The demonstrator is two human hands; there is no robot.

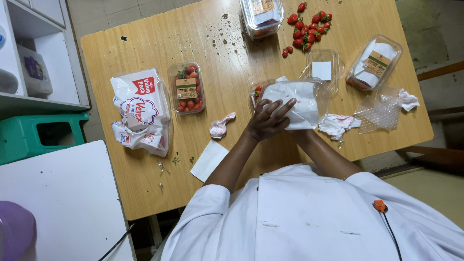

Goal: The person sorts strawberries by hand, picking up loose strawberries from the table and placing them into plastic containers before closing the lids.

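Head view: left hand (268, 118) presses white paper (296, 102) into clear punnet (323, 92).

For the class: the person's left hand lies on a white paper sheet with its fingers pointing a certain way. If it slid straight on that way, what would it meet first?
The left hand points right, across the white paper sheet. Past that, it would probably first meet the open clear plastic punnet underneath; depth is unclear.

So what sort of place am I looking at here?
Probably a small food-prep or packing room. A wooden table holds loose strawberries and clear punnets, and the person wears a white coat. The left hand presses white paper over an open punnet.
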